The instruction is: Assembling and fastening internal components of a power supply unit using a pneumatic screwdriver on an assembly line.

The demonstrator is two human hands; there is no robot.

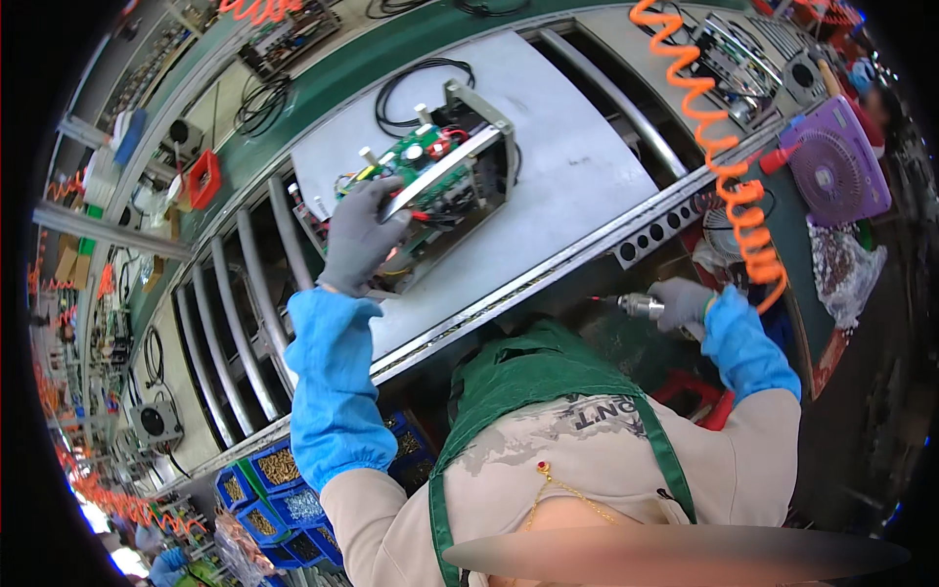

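My left hand (364, 238), in a grey glove and blue sleeve cover, grips the near-left end of a metal-framed electronics unit (455, 161). Green circuit boards, red wires and upright white parts fill its frame. The unit rests tilted on a pale grey board (572, 161) laid over the conveyor. In my right hand (682, 301), also gloved, is a silver air screwdriver (638, 306); its thin bit points left, below the conveyor's near edge and apart from the unit. The fingers close round the tool body, partly hiding it.
An orange coiled hose (748, 220) hangs on the right, beside a purple fan (836, 161). Metal rollers (235, 338) lie left of the board, with a black cable (391, 93) behind the unit. Blue bins (279, 468) of small screws stand at lower left.
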